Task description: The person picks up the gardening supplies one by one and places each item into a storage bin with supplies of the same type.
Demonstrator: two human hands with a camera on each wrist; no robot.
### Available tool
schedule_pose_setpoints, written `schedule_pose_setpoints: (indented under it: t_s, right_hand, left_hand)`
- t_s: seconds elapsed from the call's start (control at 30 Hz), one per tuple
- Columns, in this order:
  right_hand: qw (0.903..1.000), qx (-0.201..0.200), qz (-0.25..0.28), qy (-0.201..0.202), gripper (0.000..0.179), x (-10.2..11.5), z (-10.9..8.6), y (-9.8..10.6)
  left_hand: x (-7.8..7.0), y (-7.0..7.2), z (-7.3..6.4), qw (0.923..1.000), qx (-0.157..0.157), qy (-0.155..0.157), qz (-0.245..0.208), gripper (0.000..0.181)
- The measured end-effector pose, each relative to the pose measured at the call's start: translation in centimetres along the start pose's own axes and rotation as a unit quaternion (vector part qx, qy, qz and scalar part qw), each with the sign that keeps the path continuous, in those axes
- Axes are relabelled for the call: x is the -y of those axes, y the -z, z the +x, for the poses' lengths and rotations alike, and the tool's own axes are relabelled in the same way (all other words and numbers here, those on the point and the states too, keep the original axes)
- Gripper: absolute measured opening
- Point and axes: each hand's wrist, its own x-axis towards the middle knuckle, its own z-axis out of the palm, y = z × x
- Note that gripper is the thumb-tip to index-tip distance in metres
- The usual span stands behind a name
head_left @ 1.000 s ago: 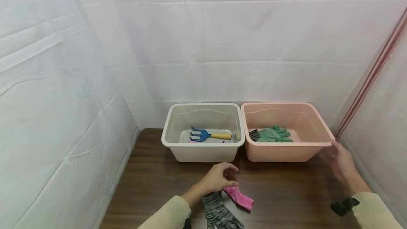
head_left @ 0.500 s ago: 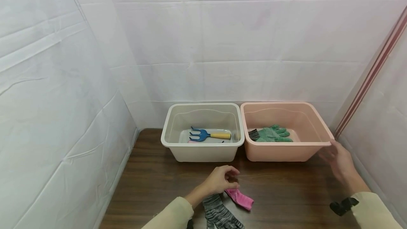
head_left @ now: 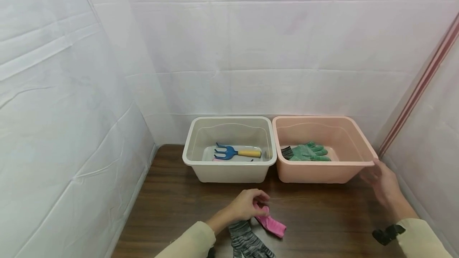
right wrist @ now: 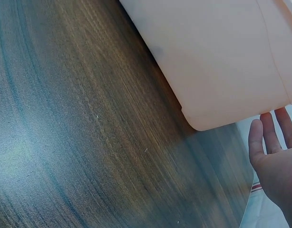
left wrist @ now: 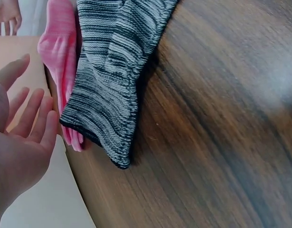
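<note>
My left hand (head_left: 247, 204) hovers right at a narrow pink knit glove (head_left: 271, 225), its fingers loosely bent and the thumb apart from them. In the left wrist view, the fingers (left wrist: 34, 114) show beside the glove's thin ends, holding nothing. A grey-and-black striped knit glove (head_left: 247, 240) lies below that wrist, overlapping the pink one in the left wrist view. Far right, my right hand (head_left: 385, 182) touches the outer front corner of the pink bin (head_left: 315, 172). Its fingers (right wrist: 270, 135) reach along the bin's side, nearly straight; their tips are partly hidden.
An off-white bin (head_left: 229, 173) stands left of the pink one, rims touching. Inside it lies a blue hand fork (head_left: 226, 152) with a yellow handle. The pink bin contains a green glove (head_left: 306, 151) with a dark cuff. White sheeting (head_left: 229, 51) encloses the brown wooden table (head_left: 172, 210).
My left hand has lowered slightly toward the pink glove, and pink now shows between its thumb and fingers. The right hand stays at the bin's corner.
</note>
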Motion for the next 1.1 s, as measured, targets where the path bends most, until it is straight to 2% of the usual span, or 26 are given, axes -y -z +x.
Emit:
schedule_pose_setpoints:
  t_s: [0.2, 0.5, 0.6, 0.83, 1.1]
  right_hand:
    - [1.0000, -0.005, -0.006, -0.001, 0.065, -0.2, 0.0, 0.1]
    - [0.9999, -0.003, -0.011, -0.003, 0.067, -0.2, 0.0, 0.0]
    - [0.9999, -0.002, -0.013, -0.005, 0.067, -0.1, -0.1, -0.1]
    - [0.9999, -0.003, -0.010, -0.006, 0.067, 0.1, -0.4, -0.2]
    - [0.9999, -0.010, 0.003, -0.009, 0.069, -0.1, -0.1, -0.2]
  left_hand:
    - [0.3, -0.2, -0.2, 0.9997, 0.020, -0.014, -0.001, 0.047]
    - [0.8, -0.5, -0.3, 0.9991, 0.033, -0.014, 0.022, 0.039]
    - [1.0, -0.6, -0.3, 0.9982, 0.039, -0.015, 0.042, 0.036]
    - [1.1, -0.8, 0.0, 0.9907, 0.048, -0.032, 0.123, 0.029]
    - [1.1, -0.9, 0.3, 0.9867, 0.047, -0.040, 0.151, 0.026]
